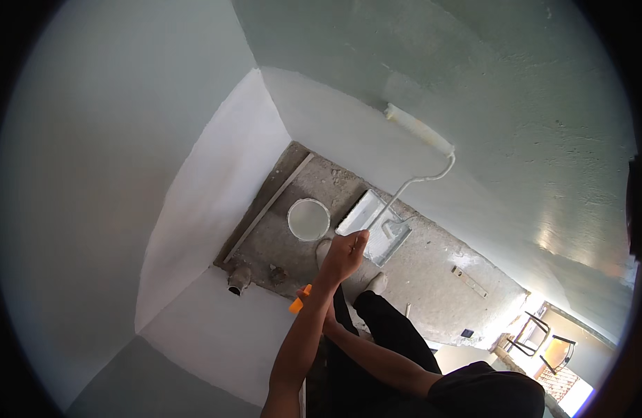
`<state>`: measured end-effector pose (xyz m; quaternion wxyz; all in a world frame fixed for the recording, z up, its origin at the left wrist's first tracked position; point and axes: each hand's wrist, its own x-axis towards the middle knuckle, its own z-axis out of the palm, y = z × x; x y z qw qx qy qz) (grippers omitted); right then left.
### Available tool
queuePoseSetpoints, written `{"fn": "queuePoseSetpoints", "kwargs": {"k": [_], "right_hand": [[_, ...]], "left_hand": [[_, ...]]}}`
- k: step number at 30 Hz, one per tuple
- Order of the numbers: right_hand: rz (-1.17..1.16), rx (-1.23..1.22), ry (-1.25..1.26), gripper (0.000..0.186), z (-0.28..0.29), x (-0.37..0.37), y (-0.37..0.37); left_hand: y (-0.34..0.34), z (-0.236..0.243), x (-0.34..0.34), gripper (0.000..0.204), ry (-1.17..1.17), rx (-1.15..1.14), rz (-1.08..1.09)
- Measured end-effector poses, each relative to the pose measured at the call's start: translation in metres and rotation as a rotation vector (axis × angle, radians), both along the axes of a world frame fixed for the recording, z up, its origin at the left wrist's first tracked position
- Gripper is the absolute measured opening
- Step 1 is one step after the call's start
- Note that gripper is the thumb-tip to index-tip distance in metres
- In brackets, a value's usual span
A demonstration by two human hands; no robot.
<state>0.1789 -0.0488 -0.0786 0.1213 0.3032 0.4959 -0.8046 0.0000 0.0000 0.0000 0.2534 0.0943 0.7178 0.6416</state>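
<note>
Left grip [347,256] — fingers curled closed round the metal rod of a paint roller [420,130], just below the tray's lower left edge as seen from above. Right grip [329,322] further below the tray, mostly behind the left forearm, beside an orange handle [298,304] in line with the rod; cannot tell how its fingers are closed.

Roller rod crosses over the tray and bends; the sleeve lies above and right of the tray, along the line where the wall's [530,104] pale lower band meets grey-green. Contact with the wall: cannot tell.

Tray [356,217] — paint-smeared, on bare grey floor [432,268], a pale tool [397,227] of unclear kind lying in its right part. Left of the tray, near it: round bucket [309,219] of pale liquid. Shoe [378,283] just below the tray.

Farther left of the tray, a long thin strip [269,207]; beyond its lower end, a stubby pipe [239,279]. Right of and below the tray: a narrow flat bar [471,281], then a small dark box [467,334]. Well off at lower right, two chairs [558,354].
</note>
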Motion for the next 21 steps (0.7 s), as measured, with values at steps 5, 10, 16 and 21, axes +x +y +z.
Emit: {"fn": "queuePoseSetpoints", "kwargs": {"k": [5, 10, 16, 21], "right_hand": [[-0.047, 0.303, 0.027, 0.02, 0.08, -0.085, 0.03], [-0.144, 0.383, 0.186, 0.018, 0.074, -0.116, 0.056], [-0.016, 0.176, -0.048, 0.021, -0.03, -0.047, 0.033], [0.198, 0.378, -0.191, 0.029, -0.032, -0.004, 0.0]], "left_hand": [[0.018, 0.105, -0.048, 0.048, 0.142, 0.205, -0.115], [0.042, 0.119, -0.073, 0.047, 0.19, 0.292, -0.175], [0.016, -0.011, -0.032, 0.051, 0.025, 0.108, -0.021], [-0.001, -0.051, 0.006, 0.052, -0.012, -0.022, 0.056]]}}
